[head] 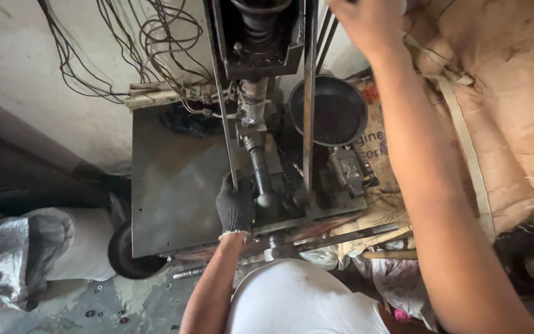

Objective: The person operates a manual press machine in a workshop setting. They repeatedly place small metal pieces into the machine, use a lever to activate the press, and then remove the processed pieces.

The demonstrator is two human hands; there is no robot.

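- A dark steel counter (174,185) carries a press machine (261,37) below tangled wires (125,37); a black pan (336,111) sits alongside.
- The gloved left hand (235,207) grips a threaded shaft (259,170) at the press base.
- The bare right hand (366,18) reaches high, its grip cut off.

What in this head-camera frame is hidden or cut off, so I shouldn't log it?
- Right hand: fingers cut off by the top edge; its grip is unreadable.
- Left hand: in a dark glove at the press's threaded shaft; the glove hides whether it grips.
- Machine head: upper part cropped by the top edge.
- Black pan: contents too dark to tell.
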